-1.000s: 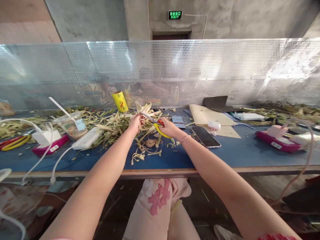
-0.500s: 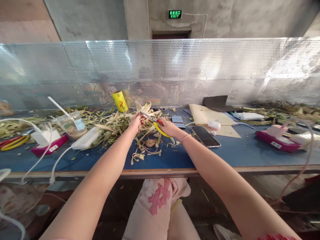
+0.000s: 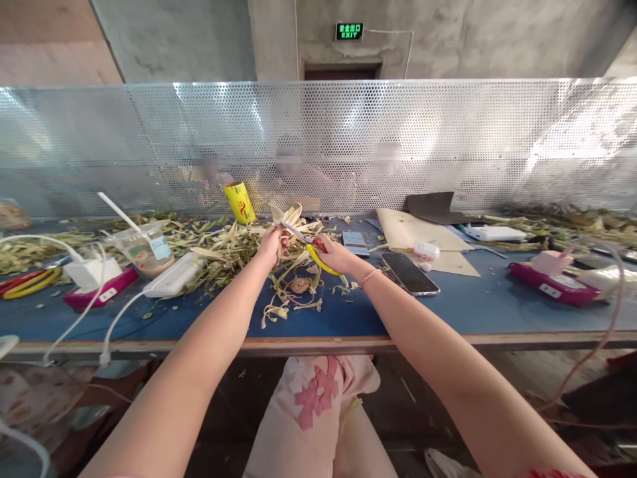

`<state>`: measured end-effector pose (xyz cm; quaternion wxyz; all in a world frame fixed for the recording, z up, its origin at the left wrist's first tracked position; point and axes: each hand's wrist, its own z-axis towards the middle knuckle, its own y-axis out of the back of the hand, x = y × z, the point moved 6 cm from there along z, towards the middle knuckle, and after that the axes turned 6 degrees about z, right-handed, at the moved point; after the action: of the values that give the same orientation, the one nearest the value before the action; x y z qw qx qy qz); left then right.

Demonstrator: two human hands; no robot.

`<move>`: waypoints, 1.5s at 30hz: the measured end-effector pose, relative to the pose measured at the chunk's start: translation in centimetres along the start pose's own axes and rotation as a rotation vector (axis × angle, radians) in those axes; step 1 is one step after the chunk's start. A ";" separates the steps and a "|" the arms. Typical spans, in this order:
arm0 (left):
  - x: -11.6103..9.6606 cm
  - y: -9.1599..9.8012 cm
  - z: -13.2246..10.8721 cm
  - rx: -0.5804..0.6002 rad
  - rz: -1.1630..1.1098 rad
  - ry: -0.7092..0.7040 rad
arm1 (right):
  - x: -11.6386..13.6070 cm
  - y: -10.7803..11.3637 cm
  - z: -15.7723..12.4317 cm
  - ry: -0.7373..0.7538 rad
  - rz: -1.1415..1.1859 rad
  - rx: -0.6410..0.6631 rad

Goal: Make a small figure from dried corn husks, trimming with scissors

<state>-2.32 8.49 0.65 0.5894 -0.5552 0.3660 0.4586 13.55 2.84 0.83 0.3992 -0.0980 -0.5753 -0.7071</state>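
My left hand is closed around a bunch of pale dried husk, whose broad ends fan out above the fingers. In my right hand is a pair of scissors with red and yellow handles. Their blades point up and left and meet the husk beside my left fingers; whether the blades are parted is too small to tell. Below the hands lie a small coil of brown twine and curled husk scraps. A heap of dried leaves and husks spreads to the left.
A yellow tube stands behind the heap. On the left are a drink cup, a white power bank and a magenta power strip with cables. To the right lie a phone and brown paper. A perforated metal screen borders the back.
The view has shifted very slightly. Both hands, the scissors and the husk keep practically the same positions.
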 end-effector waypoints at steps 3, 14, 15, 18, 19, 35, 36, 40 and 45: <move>-0.1 -0.1 -0.1 0.008 0.007 -0.007 | -0.1 0.1 -0.1 0.000 0.022 -0.014; -0.4 -0.5 -0.5 0.035 0.014 -0.017 | 0.3 0.3 -0.3 -0.010 0.049 -0.038; -0.4 -0.5 -0.5 0.035 0.014 -0.018 | 0.2 0.3 -0.2 -0.004 0.056 -0.041; -0.6 -0.6 -0.6 0.048 0.010 -0.029 | 0.2 0.2 -0.1 0.023 0.085 -0.067; -0.6 -0.6 -0.6 0.051 0.009 -0.032 | 0.1 0.2 -0.1 0.026 0.089 -0.076; -0.4 -0.9 -0.8 0.078 0.030 -0.027 | 0.1 0.5 -0.1 0.030 0.071 -0.089; -0.4 -0.9 -0.8 0.075 0.035 -0.027 | 0.1 0.5 -0.1 0.024 0.067 -0.087; -0.2 -0.9 -0.6 0.087 0.031 -0.031 | 0.1 0.5 0.0 0.016 0.061 -0.075; -0.4 -1.1 -0.6 0.130 0.014 -0.042 | 0.1 0.6 -0.1 0.020 0.097 -0.090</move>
<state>-1.31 7.84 1.28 0.6287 -0.5035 0.3863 0.4495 13.87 2.65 1.29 0.4337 -0.1365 -0.5334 -0.7132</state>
